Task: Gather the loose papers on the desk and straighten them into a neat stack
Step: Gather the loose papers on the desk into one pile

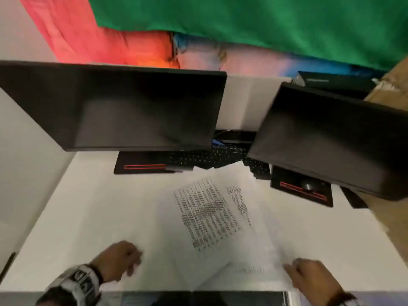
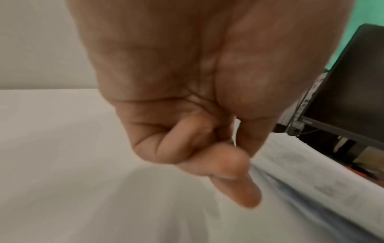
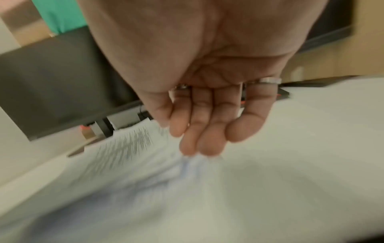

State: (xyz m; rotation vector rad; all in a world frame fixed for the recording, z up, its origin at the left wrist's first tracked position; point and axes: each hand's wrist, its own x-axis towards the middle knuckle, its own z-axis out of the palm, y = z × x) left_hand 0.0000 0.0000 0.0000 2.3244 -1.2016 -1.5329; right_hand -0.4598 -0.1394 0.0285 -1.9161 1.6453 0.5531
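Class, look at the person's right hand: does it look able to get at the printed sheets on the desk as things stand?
Probably yes. The right hand is at the near right edge of the printed sheets, fingers extended, seemingly touching them. Nothing lies between; the monitors hang farther back over the desk.

- Left wrist: black-and-white patterned band, dark strap beside it.
- Right hand: silver rings on two fingers (one blurred).
- Right wrist: dark strap.

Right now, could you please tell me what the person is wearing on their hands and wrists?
The left hand is bare, with a black-and-white patterned band behind a dark strap at its wrist. The right hand has silver rings on its fingers and a dark strap at the wrist.
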